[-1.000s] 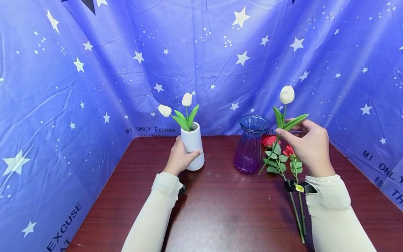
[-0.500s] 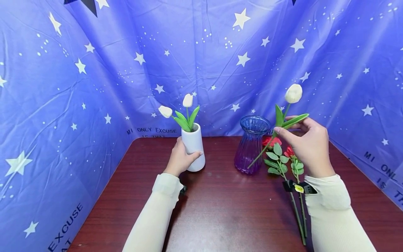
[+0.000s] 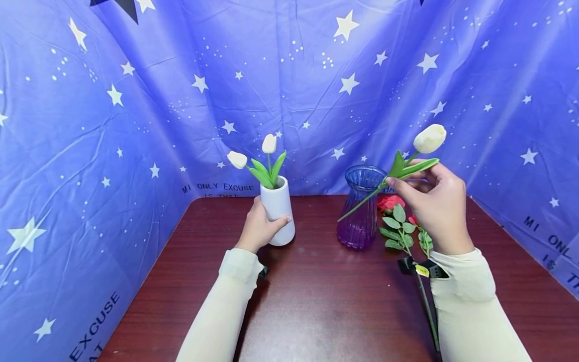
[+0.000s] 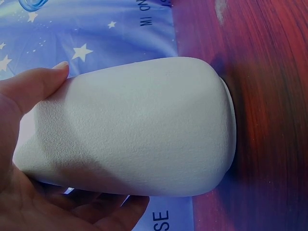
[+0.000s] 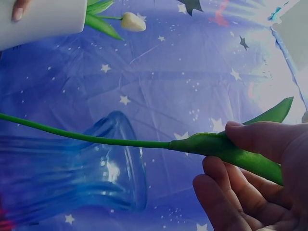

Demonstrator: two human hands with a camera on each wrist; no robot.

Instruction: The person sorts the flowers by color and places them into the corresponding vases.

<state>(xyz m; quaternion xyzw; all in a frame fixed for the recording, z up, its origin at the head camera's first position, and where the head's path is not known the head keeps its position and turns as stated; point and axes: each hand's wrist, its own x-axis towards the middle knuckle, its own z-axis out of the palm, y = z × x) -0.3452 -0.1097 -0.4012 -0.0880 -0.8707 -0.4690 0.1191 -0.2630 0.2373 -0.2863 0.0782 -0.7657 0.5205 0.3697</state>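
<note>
My left hand [image 3: 262, 226] grips a white vase [image 3: 277, 203] that stands upright on the table; in the left wrist view, thumb and fingers wrap around its sides. Two white tulips [image 3: 269, 144] with green leaves lean out of its mouth. Between thumb and fingertips, my right hand [image 3: 436, 203] pinches another white tulip [image 3: 429, 139] near the base of its leaves. This tulip tilts, bloom up to the right, with its stem [image 5: 96, 139] crossing in front of the blue-purple glass vase [image 3: 357, 221]. The right wrist view leaves its bloom out of frame.
Red roses [image 3: 391, 203] with green leaves lie on the table [image 3: 325, 306] beside the glass vase, partly hidden by my right hand and sleeve. A blue star-patterned cloth [image 3: 289, 90] hangs behind and along both sides.
The tulip in my right hand has tipped over, its bloom moving right and its stem end swinging left and up. That hand has shifted slightly left. The left hand stays on the white vase.
</note>
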